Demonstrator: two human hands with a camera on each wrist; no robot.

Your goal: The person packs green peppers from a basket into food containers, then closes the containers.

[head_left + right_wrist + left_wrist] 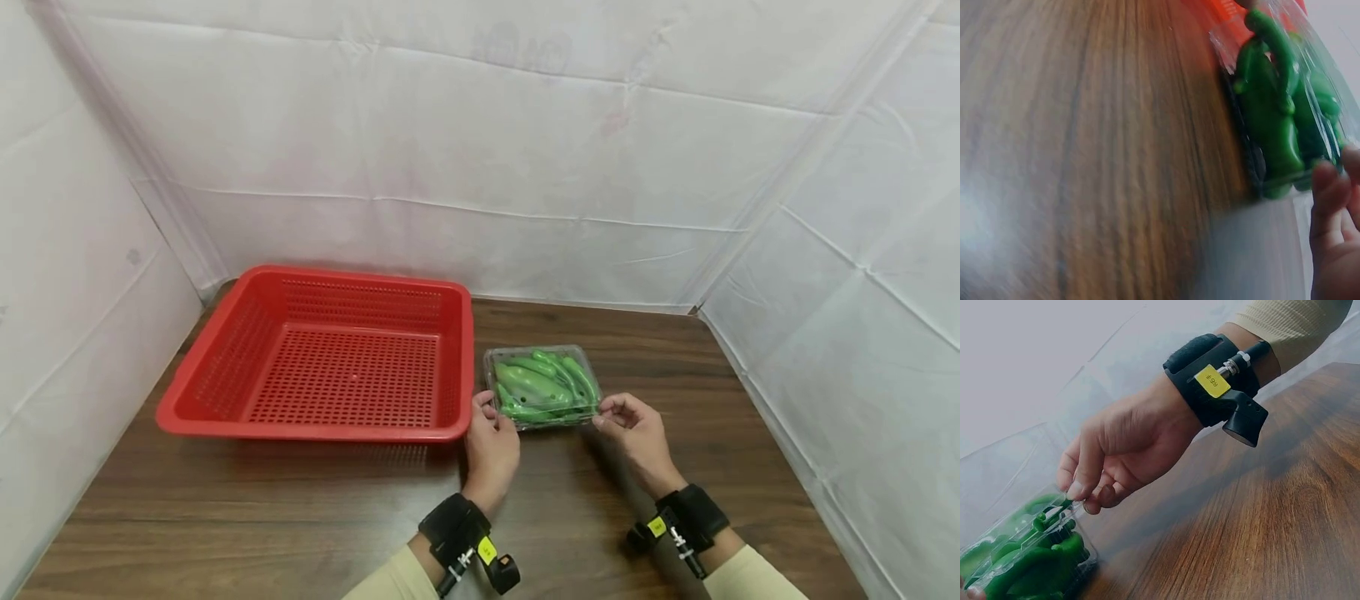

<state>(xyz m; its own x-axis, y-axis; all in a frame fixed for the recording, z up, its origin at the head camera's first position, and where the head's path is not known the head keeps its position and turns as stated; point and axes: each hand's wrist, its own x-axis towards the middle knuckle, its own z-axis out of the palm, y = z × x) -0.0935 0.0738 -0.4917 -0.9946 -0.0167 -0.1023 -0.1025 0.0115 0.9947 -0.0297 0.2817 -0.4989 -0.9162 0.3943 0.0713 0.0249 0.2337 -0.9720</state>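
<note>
A clear plastic clamshell box [542,387] packed with long green peppers [536,385] sits on the table, right of the red basket. At its near right corner, my right hand [637,437] pinches the edge between thumb and fingers. My left hand [491,454] holds the near left corner with curled fingers, right beside the basket's rim. In the left wrist view, my right hand [1132,440] grips the box's corner above the peppers [1035,550]. The right wrist view has the peppers [1272,125] under the clear plastic, my right fingertips [1329,181] at its corner.
A large red perforated basket [315,431] stands on the left of the brown wood table [262,517]. White sheet walls [450,150] enclose the table at the back and both sides. Both wrists wear black straps [455,527] with small cameras.
</note>
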